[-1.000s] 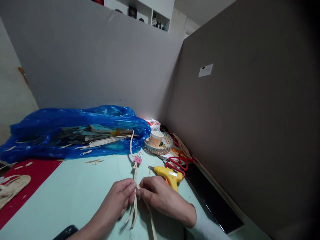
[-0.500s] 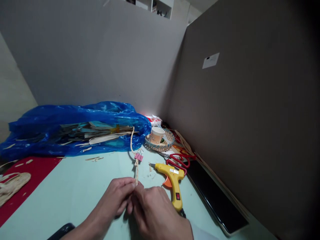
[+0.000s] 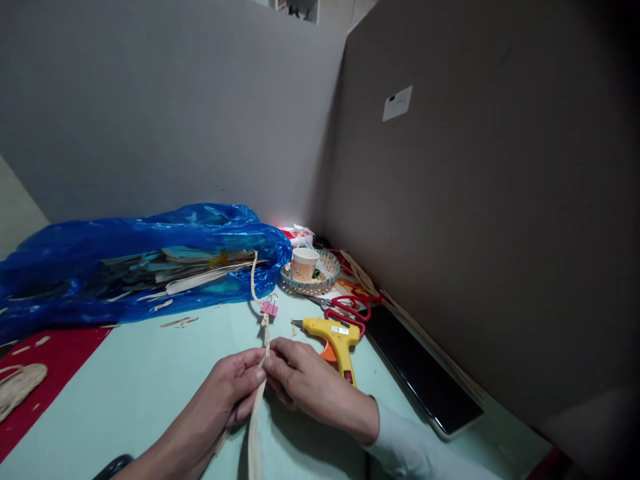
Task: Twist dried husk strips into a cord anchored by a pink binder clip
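A pale braided strand (image 3: pixel 254 279) runs from the blue bag's edge down through a pink binder clip (image 3: pixel 269 309) on the pale green table. Below the clip, my left hand (image 3: pixel 237 385) pinches the strand between thumb and fingers. Against it, my right hand (image 3: pixel 305 377) holds the same strand with thumb and forefinger. A flat loose strip (image 3: pixel 255 427) hangs from between the hands toward the near edge, and a thinner end shows under my left hand.
Right of the hands lie a yellow glue gun (image 3: pixel 340 333), red-handled scissors (image 3: pixel 350 310) and a black tablet-like object (image 3: pixel 425 370). Behind stand a paper cup (image 3: pixel 304 264) and a woven basket (image 3: pixel 327 270). A blue bag (image 3: pixel 200 217) of strips lies left, near a red sheet (image 3: pixel 65 363).
My right hand has turned and flattened beside the left one. The flat strip below the hands has come into view. The whole view has shifted slightly to the right.
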`<move>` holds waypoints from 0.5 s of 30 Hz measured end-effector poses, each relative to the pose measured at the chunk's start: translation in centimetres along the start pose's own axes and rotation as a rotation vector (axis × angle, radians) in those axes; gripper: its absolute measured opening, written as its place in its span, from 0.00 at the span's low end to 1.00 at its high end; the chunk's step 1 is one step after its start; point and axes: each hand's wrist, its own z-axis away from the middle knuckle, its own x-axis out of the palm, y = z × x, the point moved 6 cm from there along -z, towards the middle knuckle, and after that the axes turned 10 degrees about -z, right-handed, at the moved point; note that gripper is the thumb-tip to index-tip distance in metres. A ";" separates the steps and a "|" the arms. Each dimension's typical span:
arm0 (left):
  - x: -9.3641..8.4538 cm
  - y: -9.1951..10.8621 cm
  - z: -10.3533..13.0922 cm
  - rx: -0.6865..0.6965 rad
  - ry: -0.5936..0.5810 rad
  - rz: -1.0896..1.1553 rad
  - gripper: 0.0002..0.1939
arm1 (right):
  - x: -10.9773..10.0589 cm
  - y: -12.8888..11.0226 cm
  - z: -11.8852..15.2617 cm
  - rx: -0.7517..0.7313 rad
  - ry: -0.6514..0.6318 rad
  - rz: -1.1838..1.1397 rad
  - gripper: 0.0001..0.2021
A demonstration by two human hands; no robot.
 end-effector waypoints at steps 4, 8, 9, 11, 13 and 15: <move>-0.1 -0.6 -0.1 0.048 0.008 0.001 0.17 | 0.3 0.2 -0.5 -0.016 -0.056 -0.111 0.14; -0.4 -1.2 0.1 0.081 0.045 -0.087 0.19 | 0.4 0.2 -0.5 -0.008 -0.049 -0.141 0.15; -0.5 -1.2 0.2 0.074 0.055 -0.139 0.19 | 0.4 0.2 -0.4 0.008 -0.022 -0.128 0.16; -0.5 -0.8 0.7 0.055 0.092 -0.286 0.18 | 0.4 0.3 -0.1 0.024 0.051 -0.079 0.15; -0.6 0.2 1.3 0.046 0.154 -0.473 0.16 | 0.3 0.1 0.2 0.006 0.126 -0.022 0.14; -0.7 1.7 2.0 0.061 0.234 -0.668 0.16 | 0.3 0.1 0.3 -0.009 0.156 -0.011 0.14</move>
